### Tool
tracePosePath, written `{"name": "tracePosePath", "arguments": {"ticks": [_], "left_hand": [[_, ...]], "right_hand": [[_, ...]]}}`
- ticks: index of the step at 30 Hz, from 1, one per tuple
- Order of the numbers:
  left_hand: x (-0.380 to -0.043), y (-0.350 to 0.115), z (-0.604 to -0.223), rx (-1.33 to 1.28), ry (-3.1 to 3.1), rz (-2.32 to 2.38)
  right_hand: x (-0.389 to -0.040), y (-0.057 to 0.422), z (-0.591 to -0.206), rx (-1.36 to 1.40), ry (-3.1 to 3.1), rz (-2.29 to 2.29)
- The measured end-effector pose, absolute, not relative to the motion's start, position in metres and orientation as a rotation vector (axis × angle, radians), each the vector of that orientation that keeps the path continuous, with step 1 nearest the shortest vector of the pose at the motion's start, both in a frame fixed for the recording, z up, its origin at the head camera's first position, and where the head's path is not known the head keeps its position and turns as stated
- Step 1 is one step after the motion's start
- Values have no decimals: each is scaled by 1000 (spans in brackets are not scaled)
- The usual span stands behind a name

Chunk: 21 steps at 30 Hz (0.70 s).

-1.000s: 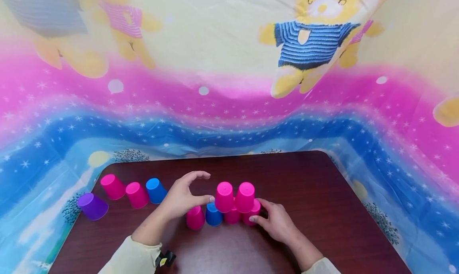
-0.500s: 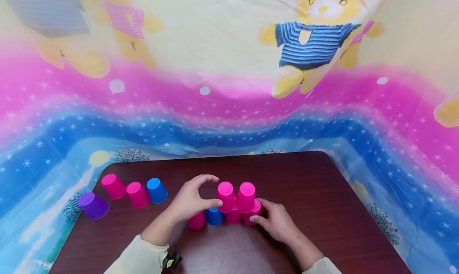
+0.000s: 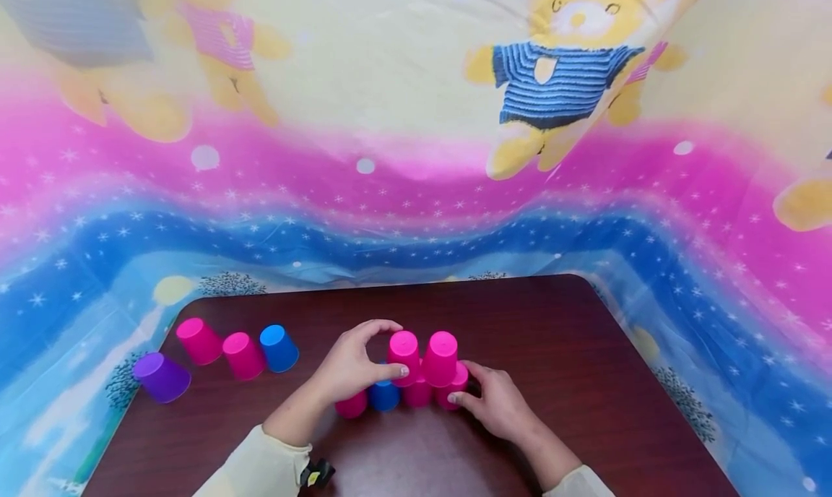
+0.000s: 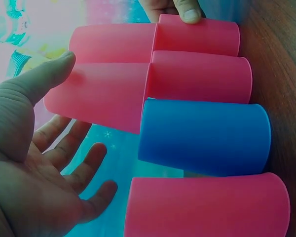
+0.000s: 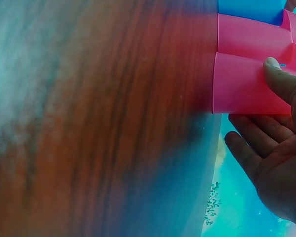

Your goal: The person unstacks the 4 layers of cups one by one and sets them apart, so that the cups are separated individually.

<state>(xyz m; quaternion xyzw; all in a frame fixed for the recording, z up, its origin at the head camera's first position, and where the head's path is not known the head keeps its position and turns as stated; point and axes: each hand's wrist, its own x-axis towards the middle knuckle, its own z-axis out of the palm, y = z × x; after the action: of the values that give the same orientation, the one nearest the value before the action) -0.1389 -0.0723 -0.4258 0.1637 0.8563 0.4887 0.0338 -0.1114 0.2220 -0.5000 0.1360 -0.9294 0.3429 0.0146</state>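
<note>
Upside-down plastic cups form a two-level stack on the table. Its bottom row runs, from the left, pink cup, blue cup, pink cup and a pink end cup. On top stand two more pink ones, an upper left cup and an upper right cup. My left hand holds the upper left cup between thumb and fingers, the thumb across its near side. Around the bottom row's right end cup, my right hand has its thumb in front and fingers behind.
Off to the left stand a purple cup, two pink cups, one farther back and one nearer, and a blue cup, all upside down. A printed bear curtain hangs behind the dark wooden table.
My left hand has moved right and closed in around the upper left pink cup. The right hand stays at the end cup, and the stack stands as before.
</note>
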Motion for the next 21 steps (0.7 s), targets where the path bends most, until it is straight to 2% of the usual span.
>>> {"name": "tracePosePath", "arguments": {"ticks": [21], "left_hand": [[-140, -69, -426, 493, 2640, 1487]], "right_hand": [[-111, 223, -501, 417, -2895, 1069]]}}
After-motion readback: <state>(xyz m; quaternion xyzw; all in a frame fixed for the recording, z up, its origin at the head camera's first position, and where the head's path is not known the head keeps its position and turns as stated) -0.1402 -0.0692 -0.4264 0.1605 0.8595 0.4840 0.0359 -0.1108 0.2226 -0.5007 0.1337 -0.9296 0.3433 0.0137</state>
